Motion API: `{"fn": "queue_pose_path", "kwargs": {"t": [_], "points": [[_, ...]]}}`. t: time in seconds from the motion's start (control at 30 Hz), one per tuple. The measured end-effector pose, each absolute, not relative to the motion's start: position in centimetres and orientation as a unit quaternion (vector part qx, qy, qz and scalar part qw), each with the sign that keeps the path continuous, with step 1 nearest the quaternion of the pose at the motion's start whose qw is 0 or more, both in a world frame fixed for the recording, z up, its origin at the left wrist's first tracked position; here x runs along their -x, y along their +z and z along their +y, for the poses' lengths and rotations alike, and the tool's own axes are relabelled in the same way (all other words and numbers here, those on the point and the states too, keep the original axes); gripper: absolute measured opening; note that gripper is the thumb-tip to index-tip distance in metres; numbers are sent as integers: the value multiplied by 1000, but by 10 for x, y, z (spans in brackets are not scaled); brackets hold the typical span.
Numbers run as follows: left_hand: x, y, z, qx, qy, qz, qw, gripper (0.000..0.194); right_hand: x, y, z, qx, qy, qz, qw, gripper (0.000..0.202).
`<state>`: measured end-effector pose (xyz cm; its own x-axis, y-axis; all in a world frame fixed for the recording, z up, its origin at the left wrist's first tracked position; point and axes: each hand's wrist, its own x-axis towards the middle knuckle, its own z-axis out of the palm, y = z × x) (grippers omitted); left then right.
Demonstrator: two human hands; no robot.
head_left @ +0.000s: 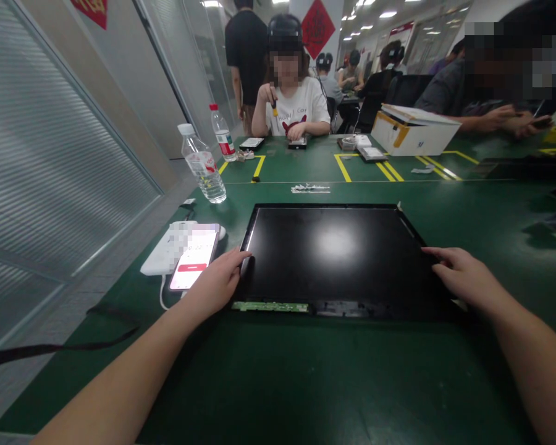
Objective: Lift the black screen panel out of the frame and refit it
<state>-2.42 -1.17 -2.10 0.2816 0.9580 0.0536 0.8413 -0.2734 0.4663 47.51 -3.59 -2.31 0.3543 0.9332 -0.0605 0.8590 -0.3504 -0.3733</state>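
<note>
A green-topped table (278,377) marked with yellow tape stretches before me, in a room with glass partitions and people seated farther back. The black LCD display panel (333,253) lies flat on it, a green circuit board strip (270,306) along its near edge. My left hand (222,275) and right hand (463,275) hold its opposite side edges, thumbs and fingers slightly parted. The lit smartphone (195,256) is beside my left hand.
</note>
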Motion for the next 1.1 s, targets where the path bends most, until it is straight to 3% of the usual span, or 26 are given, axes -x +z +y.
{"fn": "queue_pose_path", "kwargs": {"t": [0.2,0.37,0.6,1.0,1.1], "points": [[21,-10,-14,-711,214,630,227,51,-478,-26,-36,808,126,-561,129,48],[17,-8,-11,-588,373,597,397,48,-482,-32,-35,808,120,-563,124,49],[7,-10,-12,-414,423,600,538,45,-482,-33,-34,800,127,-568,146,49],[4,-5,-15,-332,415,552,642,94,-496,-56,-30,777,103,-579,225,40],[2,-2,-18,-335,406,535,661,97,-497,-57,-28,778,115,-572,231,38]]}}
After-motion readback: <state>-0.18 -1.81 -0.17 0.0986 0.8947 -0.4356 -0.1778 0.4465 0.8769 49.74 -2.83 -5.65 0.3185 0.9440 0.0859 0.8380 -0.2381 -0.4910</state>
